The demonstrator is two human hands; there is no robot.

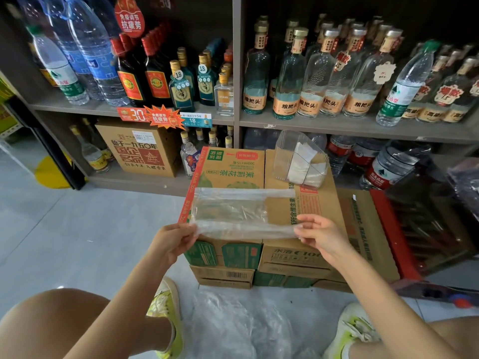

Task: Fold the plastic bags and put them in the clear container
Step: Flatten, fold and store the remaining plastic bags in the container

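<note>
The grey shelving [337,126] crowded with glass bottles stands right behind the work, so a wide swing of an arm could meet something breakable. In front of it, the stacked brown cardboard boxes [228,167] serve as the work surface (their tops are printed and look slick), and thin film could slide on them.

On the floor between the person's shoes lies a loose heap of crumpled clear plastic bags [233,322]; a shifted foot could slip on it or drag it about.

The flat transparent plastic bag [233,213] is spread on the box tops, its near edge at the front lip, where it could slide off if let go. Its outline is hard to trace, so I may be misjudging the overhang.

The clear plastic container [298,159], already holding folded whitish bags, sits at the back, well apart from the hands. A springy fold could pop open on the way there.

The left hand [176,242] pinches the near left corner; the right hand [318,234] pinches the near right end. Uneven tension would skew the crease.
</note>
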